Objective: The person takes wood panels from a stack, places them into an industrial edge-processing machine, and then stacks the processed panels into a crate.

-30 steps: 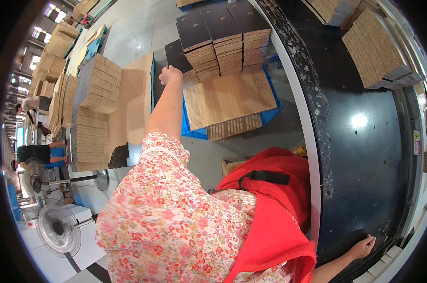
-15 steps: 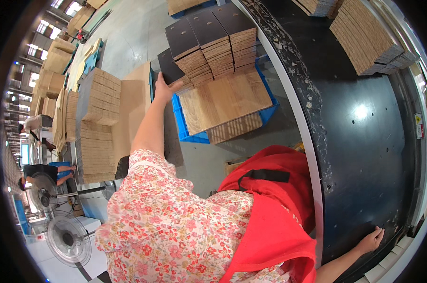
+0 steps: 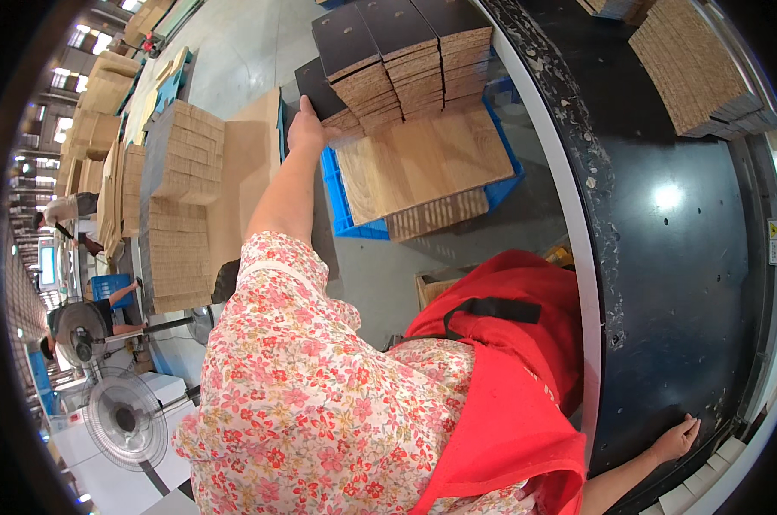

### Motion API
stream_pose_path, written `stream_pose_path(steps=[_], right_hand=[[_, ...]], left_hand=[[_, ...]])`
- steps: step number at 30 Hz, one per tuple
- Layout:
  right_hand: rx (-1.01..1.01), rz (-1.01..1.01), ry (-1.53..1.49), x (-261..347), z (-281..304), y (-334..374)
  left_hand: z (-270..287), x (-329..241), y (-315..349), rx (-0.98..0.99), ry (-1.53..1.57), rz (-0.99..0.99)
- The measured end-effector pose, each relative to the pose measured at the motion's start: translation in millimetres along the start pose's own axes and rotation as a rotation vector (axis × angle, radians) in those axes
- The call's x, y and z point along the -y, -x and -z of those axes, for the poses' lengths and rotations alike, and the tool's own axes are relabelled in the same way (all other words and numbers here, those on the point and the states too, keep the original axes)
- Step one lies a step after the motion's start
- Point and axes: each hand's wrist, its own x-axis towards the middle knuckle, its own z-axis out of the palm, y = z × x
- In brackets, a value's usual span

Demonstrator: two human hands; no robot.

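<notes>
Head view shows left hand (image 3: 309, 130) spread beside low board stack (image 3: 318, 87) and right hand (image 3: 676, 439), grip unclear, near the tabletop (image 3: 663, 292) edge.

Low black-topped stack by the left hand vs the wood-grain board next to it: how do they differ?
Colour: the low stack is black on top; the wood-grain board is light brown with streaks.
Size: the board's visible top face is much broader than the low stack's.
Hands: the left hand is right at the low stack; neither hand is on the board.
Shared: both have straight-edged top faces.
</notes>
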Motion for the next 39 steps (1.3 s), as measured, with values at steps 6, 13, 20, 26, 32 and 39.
stream_pose_path(steps=[6, 13, 20, 26, 32, 39], right_hand=[[-0.003, 0.014, 0.041, 0.0, 1.6, -2.4], [0.009, 0.009, 0.019, -0.5, 4.2, 2.4], [-0.017, 0.025, -0.22, -20.7, -2.5, 4.1], [-0.01, 0.125, -0.253, 39.5, -6.7, 11.9], [-0.024, 0.0, -0.367, 51.3, 9.3, 19.4], [-0.026, -0.033, -0.594, 65.4, 15.6, 23.4]], left_hand=[[-0.7, 11.7, -9.1, -0.001, -0.022, -0.091], [17.5, 7.2, -13.4, 0.167, 0.052, -0.103], [13.7, 26.2, -64.1, 0.217, 0.007, -0.281], [108.3, 27.0, -109.7, -0.559, 0.21, -0.208], [161.9, -210.6, -31.1, -0.505, 0.793, -0.633], [155.7, -451.3, 117.5, 0.335, 1.112, -0.812]])
